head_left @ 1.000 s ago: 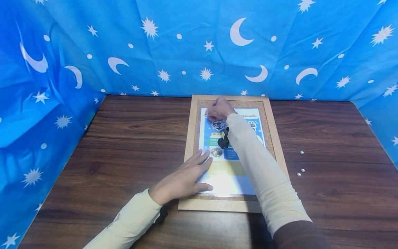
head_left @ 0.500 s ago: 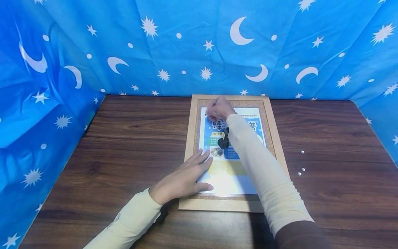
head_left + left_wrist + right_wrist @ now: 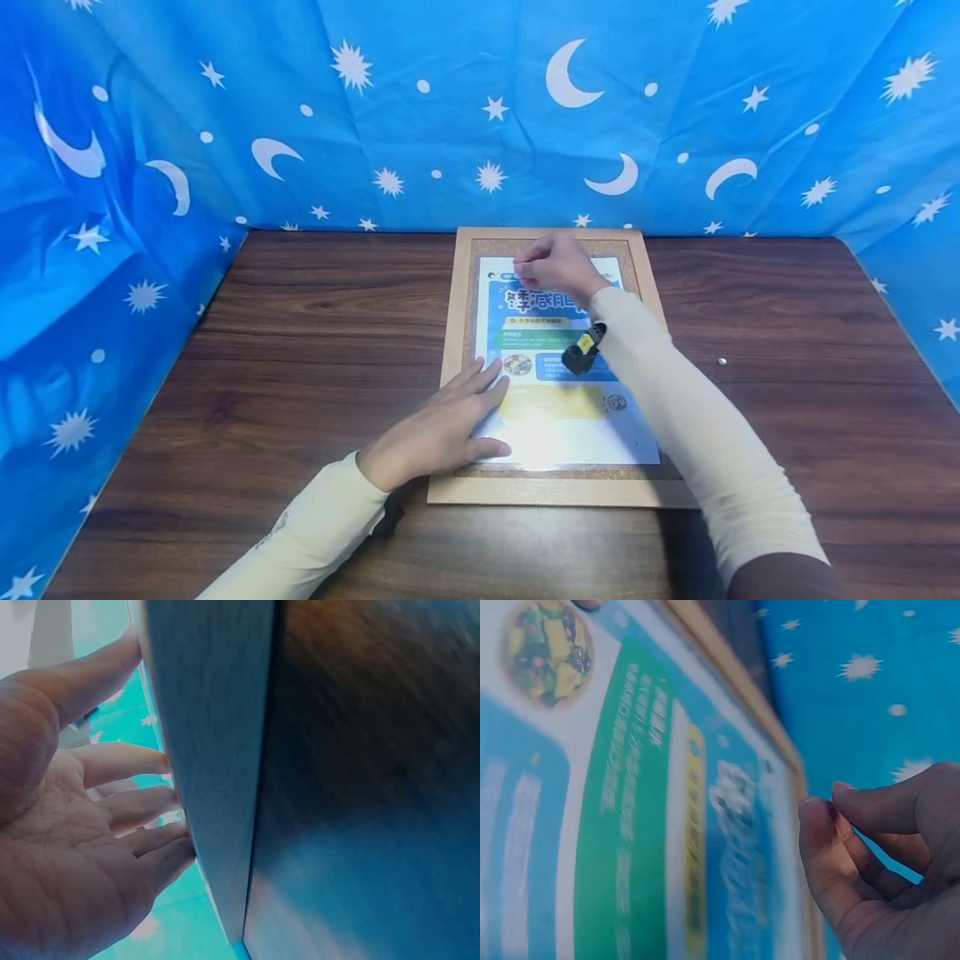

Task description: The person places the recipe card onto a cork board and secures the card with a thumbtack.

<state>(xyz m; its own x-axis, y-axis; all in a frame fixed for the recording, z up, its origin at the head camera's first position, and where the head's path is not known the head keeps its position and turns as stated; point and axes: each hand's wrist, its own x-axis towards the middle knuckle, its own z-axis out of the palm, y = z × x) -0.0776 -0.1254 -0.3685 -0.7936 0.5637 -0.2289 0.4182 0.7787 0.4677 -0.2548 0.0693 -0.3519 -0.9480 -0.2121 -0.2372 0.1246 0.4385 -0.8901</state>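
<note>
A poster (image 3: 555, 417) with blue, green and yellow print lies on a wood-framed cork board (image 3: 444, 400). A small round thumbtack (image 3: 492, 275) shows at the poster's top left corner. My left hand (image 3: 446, 429) is spread over the board's left edge, fingertips on the poster; the left wrist view has its fingers (image 3: 135, 761) straight at the frame's side. Over the poster's top, my right hand (image 3: 558, 265) hovers with loosely curled fingers. In the right wrist view, thumb and index finger (image 3: 825, 847) come close together with nothing visible between them.
On the dark wooden table (image 3: 322, 350), a silver thumbtack (image 3: 722, 362) lies right of the board. A blue curtain (image 3: 465, 100) with stars and moons stands behind it. A black wrist camera (image 3: 581, 354) hangs beneath my right wrist.
My right hand has moved right from the poster's top left corner, uncovering the thumbtack there. Its sleeve now hides two loose thumbtacks on the table. The left hand stays in place.
</note>
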